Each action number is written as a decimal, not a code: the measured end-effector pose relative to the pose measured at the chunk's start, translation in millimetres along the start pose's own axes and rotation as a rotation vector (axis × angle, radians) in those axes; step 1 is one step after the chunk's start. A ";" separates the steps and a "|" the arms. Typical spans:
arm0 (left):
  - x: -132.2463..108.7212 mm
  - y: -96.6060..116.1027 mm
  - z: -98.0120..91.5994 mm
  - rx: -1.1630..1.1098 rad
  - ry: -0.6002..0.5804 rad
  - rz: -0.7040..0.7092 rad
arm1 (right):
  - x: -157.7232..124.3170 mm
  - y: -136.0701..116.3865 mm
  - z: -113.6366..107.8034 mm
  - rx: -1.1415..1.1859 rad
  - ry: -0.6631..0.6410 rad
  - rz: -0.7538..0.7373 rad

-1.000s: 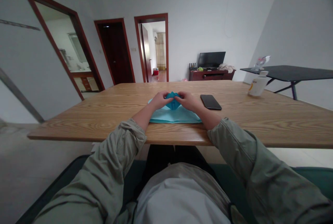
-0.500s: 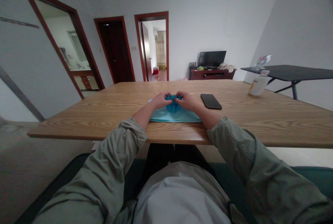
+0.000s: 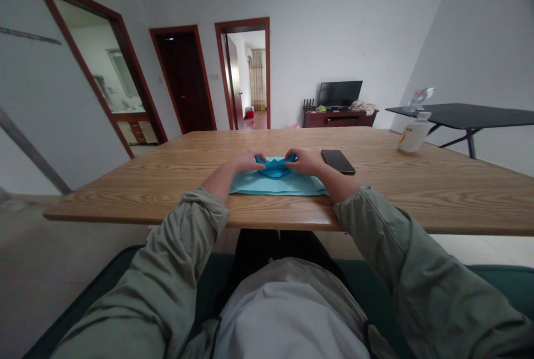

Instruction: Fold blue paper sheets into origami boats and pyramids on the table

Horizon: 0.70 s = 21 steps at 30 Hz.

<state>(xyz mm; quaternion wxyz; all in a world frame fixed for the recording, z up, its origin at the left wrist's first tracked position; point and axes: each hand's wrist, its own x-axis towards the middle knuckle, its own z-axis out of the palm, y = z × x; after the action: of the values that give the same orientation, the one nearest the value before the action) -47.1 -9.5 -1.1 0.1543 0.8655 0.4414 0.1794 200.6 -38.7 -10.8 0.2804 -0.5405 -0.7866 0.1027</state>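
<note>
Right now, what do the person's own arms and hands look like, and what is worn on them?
Both arms wear loose, grey-green long sleeves of plain cloth. The left sleeve and the right sleeve are bunched into wrinkled cuffs on the forearms. The left hand and the right hand are bare; no glove, watch or ring shows.

Two hands are showing, the left hand point(image 3: 242, 163) and the right hand point(image 3: 306, 162). One folded blue paper point(image 3: 274, 166) and one pale blue sheet point(image 3: 277, 185) are lying on one wooden table point(image 3: 167, 181); one black phone point(image 3: 337, 161) and one white bottle point(image 3: 413, 135) are sitting there too.
</note>
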 end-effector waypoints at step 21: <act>4.3 -15.4 1.6 -0.073 -0.049 -0.126 | -3.0 -4.3 -6.8 -0.128 -0.058 0.078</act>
<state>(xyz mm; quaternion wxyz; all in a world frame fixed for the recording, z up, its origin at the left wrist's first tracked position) -54.9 2.4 -8.3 0.2074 0.8340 0.4842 0.1643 201.7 -44.1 -4.2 0.2182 -0.5843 -0.7776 0.0789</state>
